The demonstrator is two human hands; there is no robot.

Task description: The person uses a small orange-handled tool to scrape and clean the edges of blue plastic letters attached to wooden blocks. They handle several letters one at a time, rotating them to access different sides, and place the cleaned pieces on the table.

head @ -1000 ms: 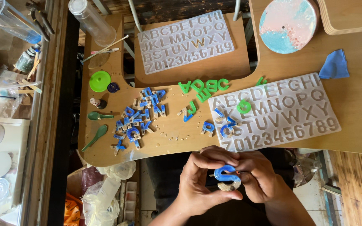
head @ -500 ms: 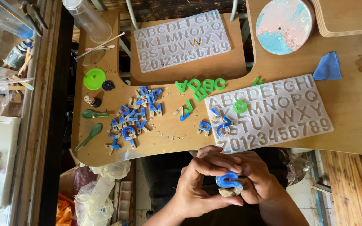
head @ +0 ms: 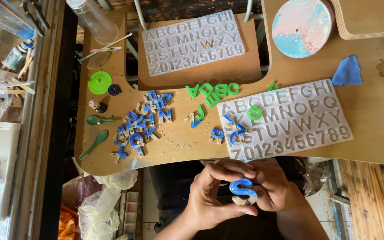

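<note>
Blue letter [head: 242, 186] stays pinched between our left hand [head: 210, 200] and right hand [head: 274, 189] fingers, clamped below the bench's [head: 378, 133] near edge; we grip gently, supporting its curves.

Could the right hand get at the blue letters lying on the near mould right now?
Probably yes, once freed. The right hand, with the left hand, pinches a blue letter piece. The blue letters lie just ahead on the near mould, nothing between.

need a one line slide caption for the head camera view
Both hands, left hand and right hand, hold a blue S-shaped resin letter below a wooden table strewn with blue letters and letter moulds.
</note>
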